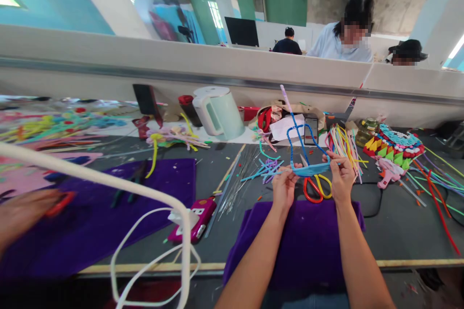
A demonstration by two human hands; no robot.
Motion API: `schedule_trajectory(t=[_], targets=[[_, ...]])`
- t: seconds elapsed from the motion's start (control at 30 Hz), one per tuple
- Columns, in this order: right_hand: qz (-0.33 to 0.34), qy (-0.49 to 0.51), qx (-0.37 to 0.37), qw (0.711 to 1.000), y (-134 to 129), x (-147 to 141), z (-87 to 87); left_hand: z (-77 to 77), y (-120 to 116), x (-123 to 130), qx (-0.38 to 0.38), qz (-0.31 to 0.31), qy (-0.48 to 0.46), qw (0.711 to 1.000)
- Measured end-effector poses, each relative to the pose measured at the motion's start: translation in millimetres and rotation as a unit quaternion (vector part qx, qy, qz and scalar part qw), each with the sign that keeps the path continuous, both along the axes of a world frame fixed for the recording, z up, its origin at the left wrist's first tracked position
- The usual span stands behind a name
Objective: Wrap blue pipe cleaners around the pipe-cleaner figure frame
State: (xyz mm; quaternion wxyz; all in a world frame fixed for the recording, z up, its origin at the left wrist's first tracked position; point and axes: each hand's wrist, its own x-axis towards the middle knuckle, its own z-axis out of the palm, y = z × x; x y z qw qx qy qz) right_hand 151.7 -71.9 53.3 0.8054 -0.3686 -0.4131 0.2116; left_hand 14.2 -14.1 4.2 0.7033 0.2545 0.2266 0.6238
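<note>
A blue pipe-cleaner piece (311, 170) is stretched between my two hands, above the table. Its lower part is a light-blue band, with a darker blue loop and a twisted stem rising from it to a pale purple tip. My left hand (283, 187) pinches the band's left end. At the right end, my right hand (341, 174) grips it near the corner of the loop. Just beneath the band are scissors (312, 191) with one red and one yellow handle, partly hidden. A folded purple cloth (308, 241) lies below my hands and forearms.
Several loose pipe cleaners (438, 193), a pink glue gun (389, 171) and a layered colourful piece (395, 142) lie right. A kettle (230, 116) stands behind. A white tube (108, 174) crosses the left foreground; another person's hand (29, 212) holds something red there.
</note>
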Motion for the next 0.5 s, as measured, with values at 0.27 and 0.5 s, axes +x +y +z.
schedule_trajectory(t=[0.27, 0.5], targets=[[0.018, 0.054, -0.012, 0.998, 14.0, -6.6, -11.1, 0.3, 2.9, 1.9, -0.062, -0.145, -0.037, 0.987], [0.05, 0.092, -0.032, 0.994, 21.2, -3.3, -18.5, 2.4, -2.6, 2.3, -0.051, -0.184, 0.011, 0.982]])
